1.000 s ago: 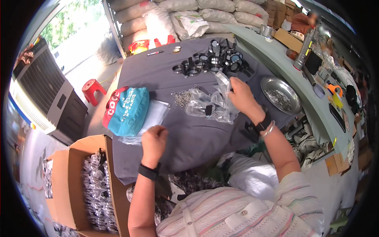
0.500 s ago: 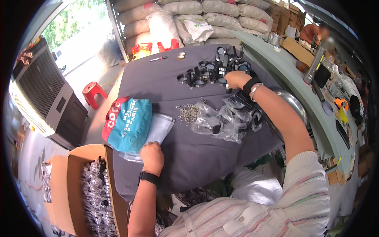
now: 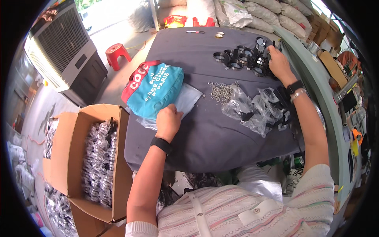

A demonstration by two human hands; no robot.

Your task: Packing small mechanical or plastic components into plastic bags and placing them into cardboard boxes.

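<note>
Several black round bands with flat strap-like parts (image 3: 243, 60) lie piled at the far right of the grey cloth. At the pile's right end is my right hand (image 3: 279, 63), its fingers curled in; a thin black strip stands beside the fingertips, and what they grip is hidden. My left hand (image 3: 168, 120) is closed at the near edge of some clear plastic bags (image 3: 188, 98); whether it pinches one is hidden. A teal and red fabric pouch (image 3: 158, 93) rests on those bags. Between my hands lie small silvery metal pieces (image 3: 223, 91) and crumpled clear bags (image 3: 256, 110) with black parts.
A cardboard box (image 3: 75, 158) full of wrapped pieces stands left of the table. Beyond it are a red stool (image 3: 117, 55) and an air cooler (image 3: 65, 51). A marker (image 3: 195, 32) and small round tins (image 3: 219, 35) lie far back. A green-covered table (image 3: 335, 118) adjoins at right.
The whole view has shifted, so the table appears farther up and right. My right hand has moved farther out and right along the black pile. My left hand stays by the plastic bags.
</note>
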